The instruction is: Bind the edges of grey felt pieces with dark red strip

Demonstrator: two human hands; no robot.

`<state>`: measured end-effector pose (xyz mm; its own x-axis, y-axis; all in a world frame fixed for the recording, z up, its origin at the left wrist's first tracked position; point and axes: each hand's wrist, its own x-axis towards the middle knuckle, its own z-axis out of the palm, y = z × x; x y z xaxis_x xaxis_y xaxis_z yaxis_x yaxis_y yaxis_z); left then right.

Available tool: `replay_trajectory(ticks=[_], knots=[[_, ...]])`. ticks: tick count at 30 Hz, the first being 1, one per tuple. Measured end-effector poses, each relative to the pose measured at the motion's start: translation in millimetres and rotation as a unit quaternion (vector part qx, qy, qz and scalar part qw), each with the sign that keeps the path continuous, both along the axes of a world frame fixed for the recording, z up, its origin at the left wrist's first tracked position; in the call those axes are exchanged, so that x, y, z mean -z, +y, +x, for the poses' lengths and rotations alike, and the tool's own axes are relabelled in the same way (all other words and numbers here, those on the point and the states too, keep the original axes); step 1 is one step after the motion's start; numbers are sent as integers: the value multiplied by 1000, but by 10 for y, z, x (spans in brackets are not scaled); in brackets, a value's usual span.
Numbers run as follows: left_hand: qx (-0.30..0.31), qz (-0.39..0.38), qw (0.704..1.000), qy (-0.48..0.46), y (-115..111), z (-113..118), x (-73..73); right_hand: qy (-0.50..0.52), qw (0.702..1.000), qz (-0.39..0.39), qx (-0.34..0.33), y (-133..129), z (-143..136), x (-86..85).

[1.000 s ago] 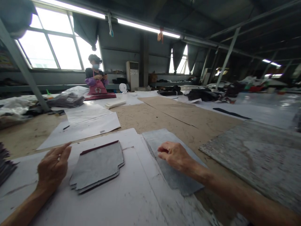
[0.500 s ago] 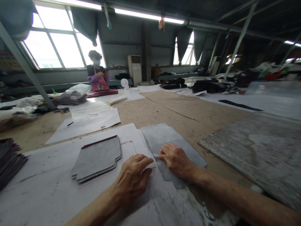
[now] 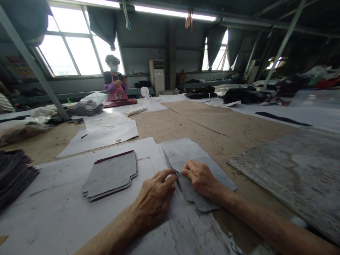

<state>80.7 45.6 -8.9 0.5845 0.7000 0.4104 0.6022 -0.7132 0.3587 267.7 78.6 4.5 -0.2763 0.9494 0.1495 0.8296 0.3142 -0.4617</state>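
Note:
Grey cut pieces [image 3: 186, 152] lie in a stack in front of me, right of the middle. My right hand [image 3: 200, 177] rests on them, its fingers closed on the top piece near the left edge. At that same edge my left hand [image 3: 156, 193] has its thumb and fingertips pinched together on the grey piece's border. To the left, a smaller stack of notched grey pieces [image 3: 111, 175] with a dark red strip along its top lies on white paper [image 3: 53, 198].
A dark stack of pieces [image 3: 14, 177] sits at the left edge. A speckled grey board [image 3: 292, 170] lies to the right. Across the table a person [image 3: 116, 83] in a pink apron stands behind dark red material [image 3: 120, 102]. A slanted pole [image 3: 34, 63] rises at the left.
My left hand has moved right and its fingers have closed at the edge of the grey piece, which is slightly lifted there. The camera view has shifted a little to the left.

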Motion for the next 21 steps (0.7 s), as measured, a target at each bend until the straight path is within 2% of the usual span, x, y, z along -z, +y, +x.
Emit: replay_trajectory(ticks=[3,8,12,16,21], knots=[[-2,4,1000,-28,0,-7,13,8,1000,-11,1,8,-6,-6],[37,-12,999,-18,-13,-1,6,11,1000,-22,-1,23,-17,-1],[19,-46,999,11,11,-2,15,23,999,-25,3,13,-28,-27],[-6,-73,997,-3,23,-12,28,68,996,-50,13,39,-6,-83],[-6,-60,997,55,-12,17,-40,119,990,-64,39,85,158,-206]])
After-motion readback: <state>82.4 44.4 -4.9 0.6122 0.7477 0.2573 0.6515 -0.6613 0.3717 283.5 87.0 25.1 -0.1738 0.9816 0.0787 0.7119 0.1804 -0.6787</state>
